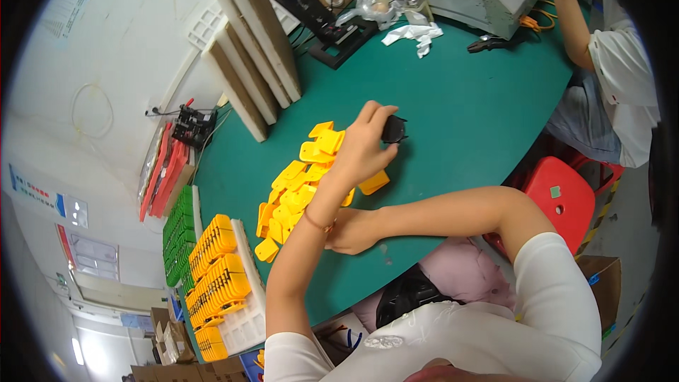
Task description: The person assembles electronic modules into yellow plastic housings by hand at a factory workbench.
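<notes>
My left hand (366, 140) reaches out over the green table, its thumb and fingers closed around a small black plastic part (394, 129). Under and beside that wrist lies a loose heap of yellow plastic pieces (290, 194), flat with rounded corners. One more yellow piece (374, 182) rests just right of the left wrist. My right hand (356, 232) is low at the near side of the heap, passing behind my left forearm. Its fingers are hidden there, so what it holds does not show.
White trays at the left carry rows of yellow parts (221, 269) and green parts (180, 237). Tall pale boards (258, 35) stand behind the heap. Farther back are a black stand (343, 46), crumpled tissue (417, 35) and pliers (488, 44). A person sits right, near a red stool (562, 201).
</notes>
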The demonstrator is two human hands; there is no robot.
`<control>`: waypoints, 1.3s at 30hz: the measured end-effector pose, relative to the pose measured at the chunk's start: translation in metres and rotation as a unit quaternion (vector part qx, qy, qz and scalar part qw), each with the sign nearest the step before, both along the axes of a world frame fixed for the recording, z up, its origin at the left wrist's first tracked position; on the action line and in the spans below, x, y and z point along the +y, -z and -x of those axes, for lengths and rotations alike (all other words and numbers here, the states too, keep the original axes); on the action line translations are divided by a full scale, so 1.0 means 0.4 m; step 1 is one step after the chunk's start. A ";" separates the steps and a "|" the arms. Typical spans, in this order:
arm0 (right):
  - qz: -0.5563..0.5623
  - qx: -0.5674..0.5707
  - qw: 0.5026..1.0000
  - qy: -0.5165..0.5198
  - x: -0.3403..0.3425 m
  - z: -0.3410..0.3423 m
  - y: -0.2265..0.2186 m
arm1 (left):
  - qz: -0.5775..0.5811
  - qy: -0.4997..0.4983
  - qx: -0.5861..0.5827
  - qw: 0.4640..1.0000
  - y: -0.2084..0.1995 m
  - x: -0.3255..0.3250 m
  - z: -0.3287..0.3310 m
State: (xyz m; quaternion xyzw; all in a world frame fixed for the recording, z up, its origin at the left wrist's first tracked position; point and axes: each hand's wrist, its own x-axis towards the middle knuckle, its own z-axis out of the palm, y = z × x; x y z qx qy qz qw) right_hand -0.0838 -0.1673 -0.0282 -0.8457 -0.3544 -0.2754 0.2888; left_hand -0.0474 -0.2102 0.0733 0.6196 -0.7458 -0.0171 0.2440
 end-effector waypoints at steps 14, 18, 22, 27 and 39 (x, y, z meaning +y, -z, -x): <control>-0.210 0.044 0.956 0.199 -0.019 0.021 -0.059 | 0.177 -0.263 0.013 0.948 0.030 0.429 -0.112; -0.254 0.014 0.946 0.201 -0.014 0.017 -0.073 | 0.202 -0.309 0.056 0.928 0.090 0.484 -0.109; -0.174 -0.004 0.967 0.187 -0.002 0.023 -0.081 | 0.231 -0.320 0.141 0.908 0.124 0.495 -0.083; -0.154 0.032 0.975 0.159 0.008 0.019 -0.078 | 0.209 -0.272 0.089 0.935 0.134 0.500 -0.076; -0.192 0.035 0.970 0.144 0.010 0.023 -0.079 | 0.216 -0.270 0.094 0.934 0.148 0.498 -0.077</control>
